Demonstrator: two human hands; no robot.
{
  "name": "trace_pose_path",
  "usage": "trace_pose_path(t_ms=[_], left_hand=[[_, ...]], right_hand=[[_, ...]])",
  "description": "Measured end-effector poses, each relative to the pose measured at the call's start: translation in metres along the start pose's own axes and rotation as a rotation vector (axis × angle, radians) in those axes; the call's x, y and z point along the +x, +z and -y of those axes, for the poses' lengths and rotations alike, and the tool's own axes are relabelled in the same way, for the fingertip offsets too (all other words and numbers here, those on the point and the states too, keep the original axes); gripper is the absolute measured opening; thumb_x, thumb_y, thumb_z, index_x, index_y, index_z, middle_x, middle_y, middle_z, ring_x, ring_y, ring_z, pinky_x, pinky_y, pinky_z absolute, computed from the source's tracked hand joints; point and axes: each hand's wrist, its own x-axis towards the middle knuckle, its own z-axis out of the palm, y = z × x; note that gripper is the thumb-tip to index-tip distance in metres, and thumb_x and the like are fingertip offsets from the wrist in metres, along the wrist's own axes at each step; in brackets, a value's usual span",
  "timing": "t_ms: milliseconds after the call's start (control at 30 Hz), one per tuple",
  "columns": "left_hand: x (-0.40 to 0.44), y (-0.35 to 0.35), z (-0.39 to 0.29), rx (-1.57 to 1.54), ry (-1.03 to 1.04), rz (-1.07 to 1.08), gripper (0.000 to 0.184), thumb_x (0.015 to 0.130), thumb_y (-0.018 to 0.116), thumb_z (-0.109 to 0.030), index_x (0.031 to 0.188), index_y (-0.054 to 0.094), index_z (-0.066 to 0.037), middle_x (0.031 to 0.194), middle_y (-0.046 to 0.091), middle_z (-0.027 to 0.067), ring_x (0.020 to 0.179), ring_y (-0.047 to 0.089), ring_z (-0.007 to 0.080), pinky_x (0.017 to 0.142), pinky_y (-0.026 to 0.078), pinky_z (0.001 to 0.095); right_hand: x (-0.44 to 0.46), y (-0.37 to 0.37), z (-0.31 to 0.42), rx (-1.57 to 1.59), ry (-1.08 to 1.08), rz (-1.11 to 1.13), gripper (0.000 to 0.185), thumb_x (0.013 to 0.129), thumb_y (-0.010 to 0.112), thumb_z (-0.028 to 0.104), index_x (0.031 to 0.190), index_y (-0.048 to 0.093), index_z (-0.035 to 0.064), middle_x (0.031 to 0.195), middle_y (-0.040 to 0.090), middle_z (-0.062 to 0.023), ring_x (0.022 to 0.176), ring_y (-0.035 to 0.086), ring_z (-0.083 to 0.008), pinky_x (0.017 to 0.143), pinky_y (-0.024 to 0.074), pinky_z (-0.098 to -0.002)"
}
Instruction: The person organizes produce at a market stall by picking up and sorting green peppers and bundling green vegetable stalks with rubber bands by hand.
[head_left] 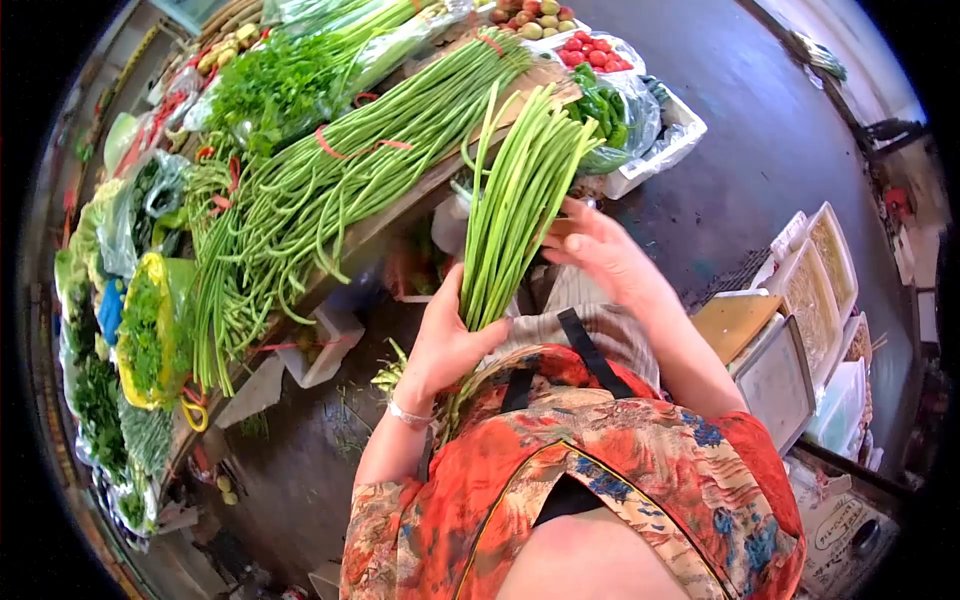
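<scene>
In front of my body I hold an upright, slightly tilted bunch of long green stalks (520, 190) that look like garlic scapes. My left hand (450, 335) is wrapped round its lower part. Thinner, paler ends trail below that hand against my clothing. On the bunch's right side is my right hand (600, 250), fingers stretched and apart; whether the fingertips touch the stalks I cannot tell. Just beyond, a larger pile of similar green stalks (370, 140) lies across the stall table (390, 208), tied with red ribbons (330, 145).
Leafy herbs (285, 90) and a yellow bag of greens (150, 330) lie on the stall's left part. Tomatoes (597, 52), green peppers (600, 105) and a white foam box (680, 140) stand at the far right end. Trays (805, 290) are stacked at my right.
</scene>
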Motion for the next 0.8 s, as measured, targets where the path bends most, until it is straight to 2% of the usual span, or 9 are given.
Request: trace_pose_path(t_ms=[67, 133, 200, 233, 333, 433, 567, 700, 800], left_hand=[[-0.004, 0.010, 0.006, 0.240, 0.073, 0.011, 0.061, 0.076, 0.076, -0.006, 0.131, 0.049, 0.000, 0.105, 0.063, 0.0041, 0.091, 0.060, 0.0116, 0.083, 0.051, 0.0276], [-0.013, 0.018, 0.002, 0.419, 0.021, 0.115, 0.065, 0.077, 0.076, -0.007, 0.134, 0.047, 0.000, 0.108, 0.064, 0.0053, 0.096, 0.059, 0.0117, 0.088, 0.050, 0.0289], [-0.018, 0.015, 0.010, 0.311, 0.027, 0.211, 0.070, 0.078, 0.077, -0.004, 0.140, 0.042, 0.000, 0.105, 0.065, 0.0070, 0.084, 0.064, 0.0140, 0.074, 0.054, 0.0292], [-0.019, 0.009, 0.009, 0.115, -0.106, 0.274, 0.070, 0.079, 0.077, -0.002, 0.140, 0.043, -0.001, 0.102, 0.065, 0.0068, 0.079, 0.065, 0.0142, 0.069, 0.055, 0.0294], [-0.023, -0.004, 0.004, -0.191, -0.283, 0.345, 0.069, 0.081, 0.076, 0.003, 0.141, 0.042, -0.002, 0.092, 0.066, 0.0063, 0.069, 0.065, 0.0146, 0.059, 0.055, 0.0300], [-0.014, -0.003, 0.009, -0.153, -0.289, 0.395, 0.071, 0.081, 0.077, 0.001, 0.141, 0.040, -0.001, 0.099, 0.067, 0.0094, 0.073, 0.068, 0.0179, 0.067, 0.057, 0.0316], [0.018, 0.018, -0.018, -0.176, -0.167, 0.307, 0.070, 0.078, 0.080, -0.005, 0.138, 0.045, 0.001, 0.111, 0.064, 0.0056, 0.097, 0.063, 0.0126, 0.083, 0.054, 0.0312], [0.051, 0.031, -0.040, -0.128, -0.065, 0.325, 0.035, 0.079, 0.079, -0.004, 0.110, 0.062, 0.000, 0.090, 0.068, 0.0028, 0.072, 0.066, 0.0127, 0.065, 0.055, 0.0273], [0.054, 0.032, -0.044, -0.271, -0.146, 0.332, 0.034, 0.080, 0.079, -0.002, 0.110, 0.063, -0.001, 0.085, 0.069, 0.0038, 0.066, 0.067, 0.0146, 0.060, 0.055, 0.0276]], right_hand=[[0.011, 0.016, -0.010, 0.227, -0.100, 0.084, 0.073, 0.085, 0.079, 0.029, 0.144, 0.044, 0.0050, 0.130, 0.061, -0.0117, 0.121, 0.058, -0.0218, 0.107, 0.0424, -0.0379], [0.018, 0.027, -0.002, 0.509, -0.070, 0.085, 0.061, 0.090, 0.071, 0.019, 0.143, 0.044, 0.0079, 0.127, 0.063, -0.0173, 0.113, 0.063, -0.0300, 0.103, 0.0500, -0.0459], [0.026, 0.016, 0.003, 0.733, -0.107, 0.139, 0.058, 0.091, 0.069, 0.014, 0.144, 0.044, 0.0084, 0.121, 0.065, -0.0183, 0.108, 0.066, -0.0318, 0.101, 0.0519, -0.0484], [0.027, 0.014, 0.004, 0.788, -0.141, 0.152, 0.059, 0.091, 0.069, 0.014, 0.144, 0.045, 0.0092, 0.118, 0.066, -0.0175, 0.104, 0.067, -0.0302, 0.099, 0.0529, -0.0482], [0.024, 0.013, 0.002, 0.748, -0.216, 0.198, 0.057, 0.090, 0.069, 0.010, 0.141, 0.046, 0.0074, 0.113, 0.067, -0.0144, 0.102, 0.067, -0.0275, 0.097, 0.0541, -0.0472], [0.020, 0.021, -0.002, 0.668, -0.165, -0.008, 0.051, 0.091, 0.067, 0.011, 0.137, 0.047, 0.0055, 0.107, 0.066, -0.0097, 0.101, 0.066, -0.0241, 0.098, 0.0522, -0.0453], [0.008, 0.038, 0.008, 0.490, -0.195, 0.001, 0.048, 0.092, 0.069, 0.014, 0.134, 0.049, 0.0025, 0.106, 0.066, -0.0091, 0.102, 0.065, -0.0228, 0.094, 0.0540, -0.0412], [0.004, 0.040, 0.025, 0.197, -0.228, 0.047, 0.057, 0.092, 0.071, 0.021, 0.140, 0.047, 0.0023, 0.116, 0.065, -0.0104, 0.109, 0.063, -0.0210, 0.098, 0.0515, -0.0360], [-0.001, 0.026, 0.024, 0.014, -0.257, -0.052, 0.060, 0.093, 0.071, 0.025, 0.142, 0.046, 0.0021, 0.122, 0.065, -0.0098, 0.112, 0.063, -0.0207, 0.100, 0.0501, -0.0350]])
